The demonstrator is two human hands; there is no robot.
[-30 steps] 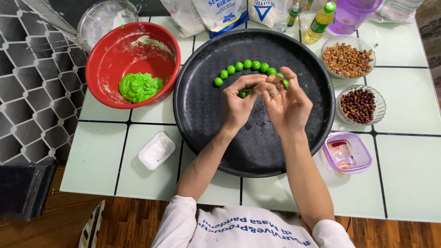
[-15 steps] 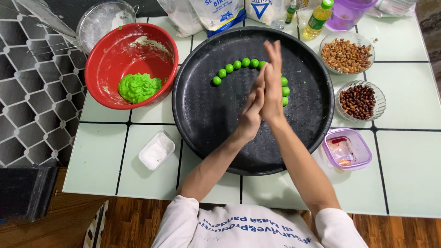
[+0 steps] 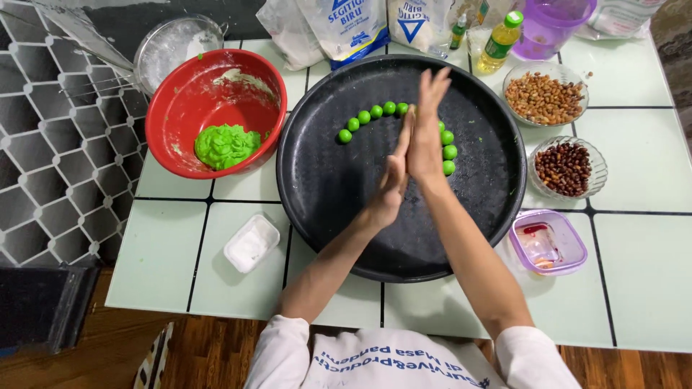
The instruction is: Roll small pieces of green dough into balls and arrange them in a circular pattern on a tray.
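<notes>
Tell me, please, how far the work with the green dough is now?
Done: about ten small green balls lie in an arc on the black tray. In hand: the left hand and right hand are pressed palm to palm above the tray; whatever is between them is hidden. Left: a lump of green dough remains in the red bowl.

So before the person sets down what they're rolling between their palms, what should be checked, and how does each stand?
1. Left hand and right hand pressed palm to palm: ok.
2. Piece between the palms round: cannot tell, hidden.
3. Bare space on the black tray: ok.
4. Green balls in a tidy arc: ok.
5. Green dough left in the red bowl: ok.
</notes>
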